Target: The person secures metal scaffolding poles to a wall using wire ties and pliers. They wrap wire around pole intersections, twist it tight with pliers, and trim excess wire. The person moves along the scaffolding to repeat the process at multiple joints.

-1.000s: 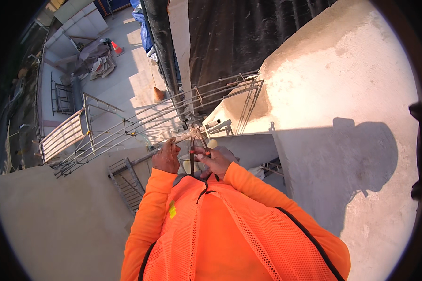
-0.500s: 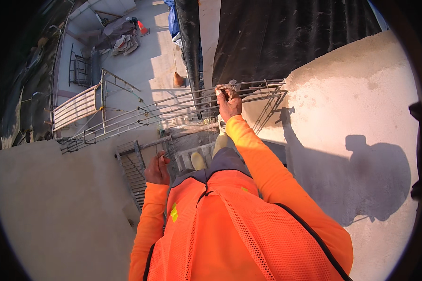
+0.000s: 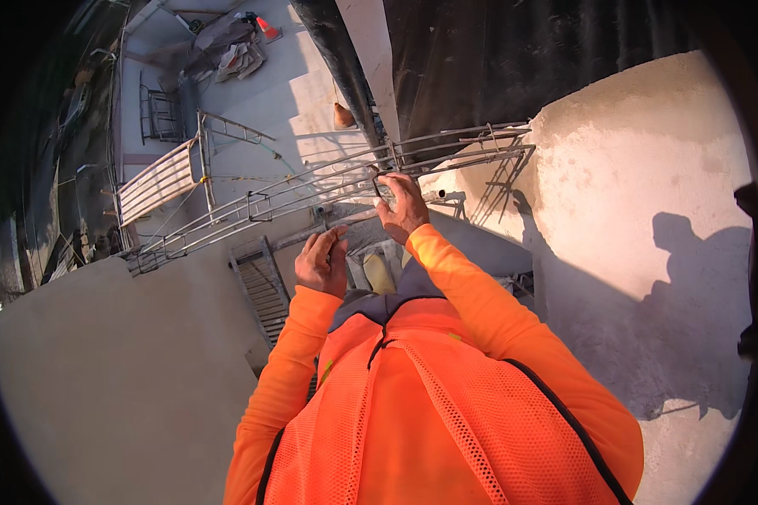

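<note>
A long cage of thin steel reinforcing bars (image 3: 265,204) with small square stirrups spans from the left wall to the right one. My right hand (image 3: 403,209) is at the near side of the cage, right of its middle, thumb and forefinger bent around a thin dark piece that I cannot make out. Lower and to the left, my left hand (image 3: 322,263) is held in front of my body with the fingers curled and pressed together. What lies between them, if anything, is hidden.
Plastered walls stand at left (image 3: 118,353) and right (image 3: 632,168). Black sheeting (image 3: 514,67) hangs beyond the cage. Below are a slatted metal frame (image 3: 261,286), my light boot (image 3: 379,273), a scaffold frame (image 3: 156,181) and an orange cone (image 3: 268,29).
My right hand has come down from the top of the cage, nearer to me. My left hand has risen and moved right, closer to the right one. The view has shifted slightly.
</note>
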Demonstrator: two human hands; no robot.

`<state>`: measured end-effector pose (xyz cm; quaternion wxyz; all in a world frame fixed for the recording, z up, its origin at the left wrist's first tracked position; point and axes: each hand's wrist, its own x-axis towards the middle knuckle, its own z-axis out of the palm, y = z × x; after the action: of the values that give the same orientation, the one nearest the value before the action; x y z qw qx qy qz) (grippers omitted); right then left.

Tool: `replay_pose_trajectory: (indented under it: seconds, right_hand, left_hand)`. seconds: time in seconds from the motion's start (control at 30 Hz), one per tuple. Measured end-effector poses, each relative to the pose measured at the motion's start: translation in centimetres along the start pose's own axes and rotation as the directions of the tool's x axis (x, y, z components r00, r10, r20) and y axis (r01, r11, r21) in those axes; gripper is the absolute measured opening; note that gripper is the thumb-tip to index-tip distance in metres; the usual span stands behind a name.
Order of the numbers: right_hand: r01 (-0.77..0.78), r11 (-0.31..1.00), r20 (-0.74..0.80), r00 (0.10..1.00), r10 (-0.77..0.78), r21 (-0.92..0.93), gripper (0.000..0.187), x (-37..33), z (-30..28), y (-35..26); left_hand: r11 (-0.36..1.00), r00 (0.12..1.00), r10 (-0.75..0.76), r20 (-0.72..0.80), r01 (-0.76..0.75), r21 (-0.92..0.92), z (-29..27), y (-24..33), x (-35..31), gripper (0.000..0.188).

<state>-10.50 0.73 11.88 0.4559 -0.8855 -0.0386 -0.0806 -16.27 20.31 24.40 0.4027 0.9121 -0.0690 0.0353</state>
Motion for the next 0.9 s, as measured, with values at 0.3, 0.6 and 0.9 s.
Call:
replay_pose_trajectory:
  seconds: [0.3, 0.6, 0.9]
  right_hand:
    - [-0.787, 0.092, 0.706, 0.592, 0.389, 0.609, 0.032, -6.1, -13.4, -0.7]
    - [-0.754, 0.554, 0.12, 0.624, 0.772, 0.353, 0.026, -7.6, -18.2, 14.7]
    - [-0.519, 0.663, -0.223, 0.672, 0.707, 0.539, 0.026, -0.1, -11.4, 24.1]
  left_hand:
    - [0.891, 0.927, -0.111, 0.359, 0.252, -0.376, 11.6, 5.2, 6.4, 0.017]
    - [0.999, 0.89, -0.016, 0.456, 0.03, -0.024, 24.1, 6.1, 12.7, 0.043]
    - [0.944, 0.83, -0.094, 0.55, -0.102, 0.314, 33.5, 7.4, 20.2, 0.065]
